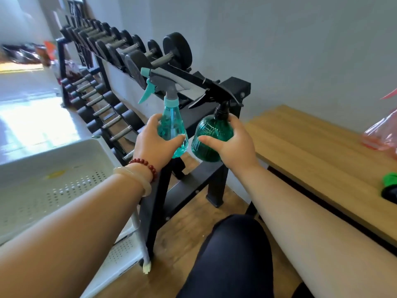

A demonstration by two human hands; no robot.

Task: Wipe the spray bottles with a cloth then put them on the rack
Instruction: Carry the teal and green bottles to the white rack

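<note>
Hanging step, frame centre.
Your left hand [154, 140] grips the teal bottle [173, 125], right hand [232, 145] the green bottle [211, 134], both at the rack [236, 84] rail; seat each trigger over it before you loosen a finger.

Table [311, 151] right of rack [236, 86]

Both bare arms reach forward, side by side. The left hand [155, 145] holds the light blue bottle [173, 125], with the thumb across the front and the fingers round the far side. The right hand [233, 145] holds the round green bottle [209, 134], with the thumb in front and the fingers up by the neck. The left wrist wears a red bead bracelet [146, 165] and a pale bangle [137, 179].
</note>
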